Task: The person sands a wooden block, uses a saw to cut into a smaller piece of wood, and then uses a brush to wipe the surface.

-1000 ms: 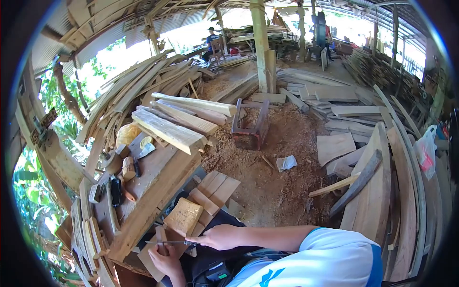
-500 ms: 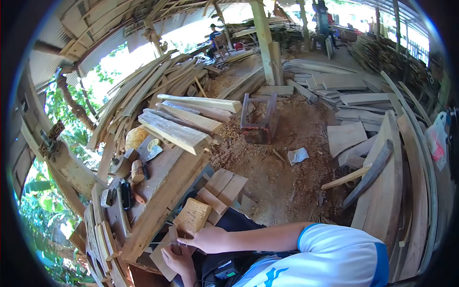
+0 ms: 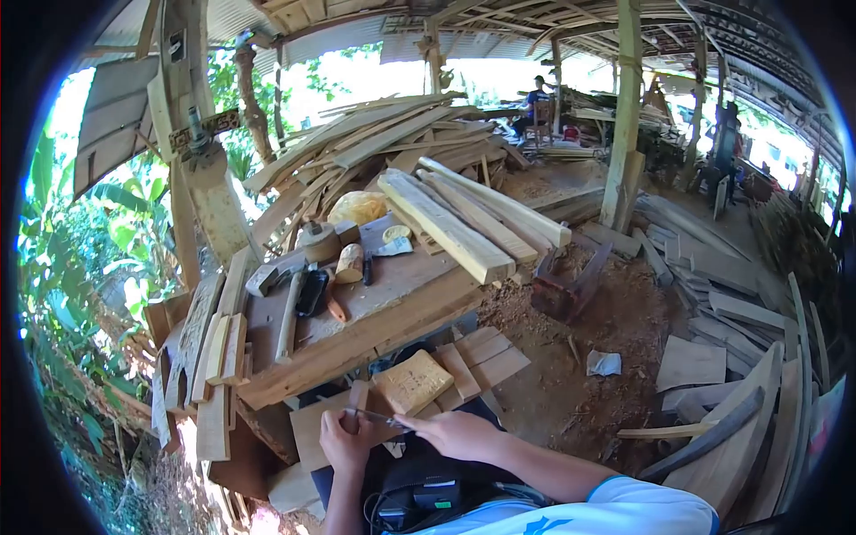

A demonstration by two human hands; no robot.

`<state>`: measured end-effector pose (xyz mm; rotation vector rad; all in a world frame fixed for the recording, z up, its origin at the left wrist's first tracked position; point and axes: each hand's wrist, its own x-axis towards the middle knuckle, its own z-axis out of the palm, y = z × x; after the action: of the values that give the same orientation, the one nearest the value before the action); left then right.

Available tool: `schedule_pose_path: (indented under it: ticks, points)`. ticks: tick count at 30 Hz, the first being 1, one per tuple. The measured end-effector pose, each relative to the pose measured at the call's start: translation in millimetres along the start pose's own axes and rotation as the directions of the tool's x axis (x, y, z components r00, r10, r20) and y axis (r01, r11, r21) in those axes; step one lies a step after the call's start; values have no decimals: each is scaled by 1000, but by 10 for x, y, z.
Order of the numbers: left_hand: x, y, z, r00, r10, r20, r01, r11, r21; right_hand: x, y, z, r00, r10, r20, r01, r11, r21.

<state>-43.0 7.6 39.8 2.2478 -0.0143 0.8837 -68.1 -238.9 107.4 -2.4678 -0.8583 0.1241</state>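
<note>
My left hand [image 3: 346, 443] is closed around a small piece of wood [image 3: 358, 395], which stands up from the fingers. In my right hand [image 3: 459, 437] is a thin metal tool [image 3: 383, 416]; its slim shaft reaches left to the wood piece. Whether it is a blade or a file I cannot make out. Just beyond both hands lies a thick yellowish wood block [image 3: 413, 382], on top of flat boards [image 3: 481, 352].
A heavy wooden workbench [image 3: 392, 314] stands ahead, carrying a hammer [image 3: 289, 319], an orange-handled tool [image 3: 335, 306] and long planks [image 3: 446, 225]. Wood pieces [image 3: 227, 349] lean at its left end. Stacked boards [image 3: 713, 259] lie right; a person [image 3: 538, 98] sits far back.
My view has swung left, so the scene shifts right. My right hand has drawn away from the left, and the thin metal tool now shows between them.
</note>
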Motion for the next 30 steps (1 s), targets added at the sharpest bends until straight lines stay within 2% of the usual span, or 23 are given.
schedule_pose_path:
  ticks: [2,4,5,7,10,13,14,16,17,18,20,21,23,28,30]
  points:
    - [-19,-59,42,996,86,27,-86,996,-15,207,-120,-4,1000,-1,-1,1,1000,-16]
    - [2,-21,29,997,78,-24,-78,997,-1,406,-114,145,994,-82,-71,77,994,-72]
    - [8,-77,46,1000,-14,-28,13,1000,-9,409,-116,163,993,-69,-92,64,996,-59]
    - [32,-50,-19,998,56,-6,-56,998,19,430,-193,83,999,-37,-2,37,996,-82]
    - [28,-128,-4,989,145,-18,-144,988,55,206,-125,98,999,-38,-8,37,998,-57]
    - [73,-182,15,995,80,-63,-77,995,60,-71,-31,69,999,35,3,-35,998,60]
    - [79,-171,13,992,108,-62,-105,993,46,-110,-16,81,999,-14,-39,13,1000,-12]
    - [61,-150,29,991,114,-66,-110,992,60,-52,-62,16,1000,18,21,-17,999,-46]
    - [28,-168,58,988,147,-55,-144,988,53,49,-46,90,999,-32,17,33,994,-107]
    - [-26,-191,73,983,183,-17,-182,981,63,177,-44,163,998,-58,-1,58,995,-77]
    - [-8,-146,57,973,227,27,-229,971,70,451,-15,391,978,-149,-144,141,988,-66]
    - [-10,-98,14,977,212,24,-213,975,56,536,-11,447,978,-142,-151,134,989,-60]
    - [-23,-111,-18,978,207,-3,-206,977,59,634,-23,539,996,-79,-45,78,997,-29]
    - [25,-163,-2,978,204,-46,-199,976,92,152,-132,237,999,-14,53,15,1000,-28]
    - [58,-229,-10,989,123,-78,-112,985,131,45,-7,282,989,-115,-96,116,993,13]
